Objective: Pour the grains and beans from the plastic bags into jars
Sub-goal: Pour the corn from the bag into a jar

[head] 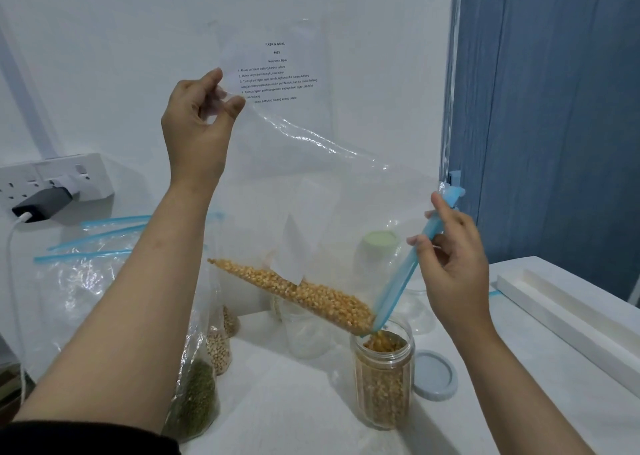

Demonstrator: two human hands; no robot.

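Note:
A clear plastic bag (311,184) with a blue zip strip hangs tilted over the table. My left hand (197,122) pinches its raised bottom corner. My right hand (450,246) holds the blue zip edge (398,281) at the bag's mouth. Yellow corn kernels (304,292) lie along the bag's low side and spill from the low corner into an open clear jar (382,375), which is mostly full of corn. The jar's pale blue lid (434,375) lies flat to its right.
Bags of green beans (194,399) and pale beans (218,347) stand at the left, with empty zip bags (90,267) behind. An empty clear jar (304,330) and a green-lidded jar (377,246) stand behind the corn bag. A white tray (568,302) sits at right, a wall socket (55,181) at left.

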